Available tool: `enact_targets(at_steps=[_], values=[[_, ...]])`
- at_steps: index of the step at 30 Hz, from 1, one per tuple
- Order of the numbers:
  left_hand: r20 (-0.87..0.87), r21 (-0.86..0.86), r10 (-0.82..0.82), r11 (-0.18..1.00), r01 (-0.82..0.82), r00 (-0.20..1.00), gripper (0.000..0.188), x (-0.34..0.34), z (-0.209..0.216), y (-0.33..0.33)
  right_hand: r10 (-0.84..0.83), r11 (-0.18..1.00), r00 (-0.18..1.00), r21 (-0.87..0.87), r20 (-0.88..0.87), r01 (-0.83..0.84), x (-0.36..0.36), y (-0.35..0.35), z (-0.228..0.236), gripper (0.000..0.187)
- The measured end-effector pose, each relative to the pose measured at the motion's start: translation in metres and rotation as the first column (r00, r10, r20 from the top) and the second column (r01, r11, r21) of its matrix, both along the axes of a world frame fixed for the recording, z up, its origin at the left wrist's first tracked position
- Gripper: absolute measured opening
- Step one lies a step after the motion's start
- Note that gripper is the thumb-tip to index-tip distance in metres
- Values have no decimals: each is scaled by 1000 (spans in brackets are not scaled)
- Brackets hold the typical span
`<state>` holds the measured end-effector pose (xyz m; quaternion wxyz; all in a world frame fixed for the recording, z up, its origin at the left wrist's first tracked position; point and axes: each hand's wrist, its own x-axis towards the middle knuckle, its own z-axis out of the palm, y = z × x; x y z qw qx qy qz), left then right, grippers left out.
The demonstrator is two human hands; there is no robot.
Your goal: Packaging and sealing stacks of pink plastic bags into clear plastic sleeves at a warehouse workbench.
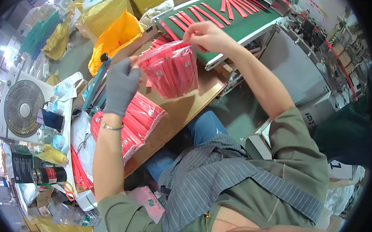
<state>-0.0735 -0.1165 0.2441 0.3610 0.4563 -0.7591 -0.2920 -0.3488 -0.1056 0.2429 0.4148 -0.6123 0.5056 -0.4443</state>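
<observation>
Hands (122,83) (208,36) hold a clear bag (174,91), its overlapping red strips (170,72) hard to count.

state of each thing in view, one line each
Clear bag, held up, filled
Left hand, partly gloved, gripping it
Right hand, bare, pinching it
Bagged red bundles, lying together
Green belt, cannot tell if moving
Loose red strips, spread on the belt
Fan, cannot tell if running
</observation>
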Motion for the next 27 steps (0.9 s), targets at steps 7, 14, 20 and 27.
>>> enact_targets(at_steps=[7,14,20,27], values=[[-122,387,-71,915,113,990,27,6,41,31,-112,841,916,-528,-386,-119,20,-1,30,31],[-460,-41,-64,998,51,885,48,44,56,53,53,691,924,-654,-378,-307,97,-3,11,29],[-425,392,295,912,-119,856,48,74,-81,26,251,900,834,-198,-492,-387,178,-93,-22,43],[-507,711,568,701,-58,649,45,131,-144,-7,173,894,769,-229,-615,-384,220,-166,-80,31]])
